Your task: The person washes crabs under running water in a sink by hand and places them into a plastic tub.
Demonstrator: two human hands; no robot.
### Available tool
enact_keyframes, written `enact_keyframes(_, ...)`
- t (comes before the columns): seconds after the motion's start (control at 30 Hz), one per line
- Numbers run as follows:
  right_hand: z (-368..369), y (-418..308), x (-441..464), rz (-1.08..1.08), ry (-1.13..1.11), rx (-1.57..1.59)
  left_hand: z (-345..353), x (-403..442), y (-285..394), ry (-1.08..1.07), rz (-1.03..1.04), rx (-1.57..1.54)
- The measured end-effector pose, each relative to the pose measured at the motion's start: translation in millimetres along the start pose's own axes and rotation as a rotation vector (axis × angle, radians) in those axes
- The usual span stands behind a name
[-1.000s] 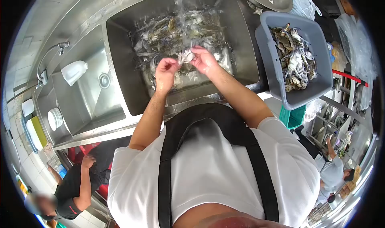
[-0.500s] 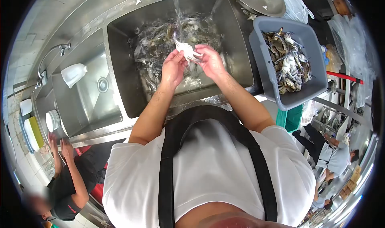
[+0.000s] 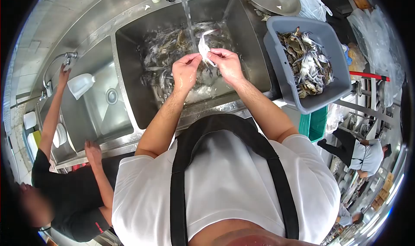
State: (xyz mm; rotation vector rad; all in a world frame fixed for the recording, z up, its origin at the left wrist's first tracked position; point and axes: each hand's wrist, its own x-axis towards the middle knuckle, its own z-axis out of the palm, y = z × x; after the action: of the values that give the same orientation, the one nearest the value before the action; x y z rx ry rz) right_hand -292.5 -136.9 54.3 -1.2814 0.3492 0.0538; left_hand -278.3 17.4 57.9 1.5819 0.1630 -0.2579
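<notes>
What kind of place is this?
Most likely a commercial kitchen, at its washing station: a deep steel sink of crabs under running water, a gray tub heaped with more crabs, and other people nearby, one in a dark cap.

A water stream (image 3: 187, 12) is blocking passage just beyond the left hand (image 3: 185, 75). Open air is separating the right hand (image 3: 229, 67) from the obstructing tub (image 3: 287, 76).

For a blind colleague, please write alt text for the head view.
Left hand and right hand hold a pale crab over a sink of crabs in water. A gray tub of more crabs sits at right; a co-worker's hand is by a faucet.
</notes>
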Motion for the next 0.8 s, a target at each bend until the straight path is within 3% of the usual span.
enact_keyframes(0.37, -7.5, -19.4, 2.7, -0.082, -0.036, -0.130, 8.4, 14.4, 4.3, -0.070, 0.046, -0.031)
enact_keyframes(0.8, -19.5, -6.9, 0.9, -0.066, 0.021, -0.073, 16.5, 16.4, 3.4, -0.105, 0.067, -0.001)
